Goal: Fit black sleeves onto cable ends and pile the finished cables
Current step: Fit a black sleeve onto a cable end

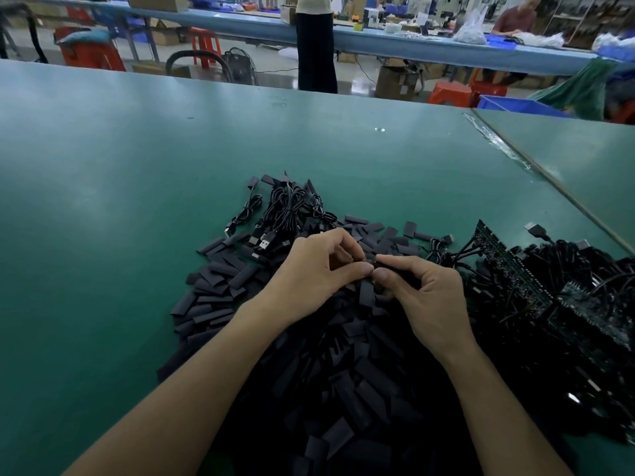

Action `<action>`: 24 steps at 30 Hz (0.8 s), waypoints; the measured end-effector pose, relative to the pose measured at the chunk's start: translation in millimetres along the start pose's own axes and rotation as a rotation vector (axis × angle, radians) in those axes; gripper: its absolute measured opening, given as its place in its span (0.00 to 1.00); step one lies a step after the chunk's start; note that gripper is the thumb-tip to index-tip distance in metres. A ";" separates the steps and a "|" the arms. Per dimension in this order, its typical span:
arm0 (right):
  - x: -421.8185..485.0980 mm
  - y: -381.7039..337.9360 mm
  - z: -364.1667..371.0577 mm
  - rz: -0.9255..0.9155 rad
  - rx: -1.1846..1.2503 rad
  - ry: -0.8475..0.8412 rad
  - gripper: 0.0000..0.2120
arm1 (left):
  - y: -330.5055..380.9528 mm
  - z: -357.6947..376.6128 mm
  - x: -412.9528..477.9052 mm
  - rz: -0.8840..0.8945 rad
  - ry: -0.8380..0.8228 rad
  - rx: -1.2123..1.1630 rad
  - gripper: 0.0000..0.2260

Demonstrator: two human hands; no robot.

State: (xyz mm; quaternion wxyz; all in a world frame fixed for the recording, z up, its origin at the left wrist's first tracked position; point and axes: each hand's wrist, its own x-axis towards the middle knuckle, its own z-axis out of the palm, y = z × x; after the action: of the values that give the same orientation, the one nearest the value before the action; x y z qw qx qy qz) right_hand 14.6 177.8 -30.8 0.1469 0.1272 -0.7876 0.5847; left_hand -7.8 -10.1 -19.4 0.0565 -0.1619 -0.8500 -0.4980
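Note:
A big heap of loose black sleeves (220, 293) covers the green table (137, 166) in front of me. My left hand (319, 269) and my right hand (426, 297) meet fingertip to fingertip above the heap, pinching one small black piece between them; it is mostly hidden, so I cannot tell sleeve from cable end. Behind my hands lies a small pile of coiled black cables (288, 207) with USB plugs. A larger tangle of black cables (567, 304) with small boards lies at the right.
A taped seam (498, 142) runs diagonally where a second table joins at the right. Beyond the far edge a person (316, 46) stands, another sits at a blue bench (412, 46), with red stools, cardboard boxes and a blue bin (515, 104) on the floor.

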 end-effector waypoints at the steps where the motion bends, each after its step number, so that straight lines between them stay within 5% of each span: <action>1: 0.4 0.9 -0.4 -0.007 -0.009 0.014 0.09 | -1.2 -1.3 0.1 0.027 0.023 0.029 0.07; 8: 0.9 2.2 -2.3 -0.047 -0.079 0.012 0.12 | -2.6 -3.0 -1.1 0.117 0.022 0.142 0.04; 24: -2.1 0.2 2.5 -0.057 -0.020 -0.007 0.14 | 0.6 -4.1 2.9 -0.106 -0.119 0.041 0.04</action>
State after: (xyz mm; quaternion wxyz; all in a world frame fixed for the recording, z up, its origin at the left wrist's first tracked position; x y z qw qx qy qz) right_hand 16.2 175.4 -32.5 0.1618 0.1500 -0.7901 0.5719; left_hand -10.5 -12.7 -16.1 -0.0173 -0.1447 -0.8694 -0.4722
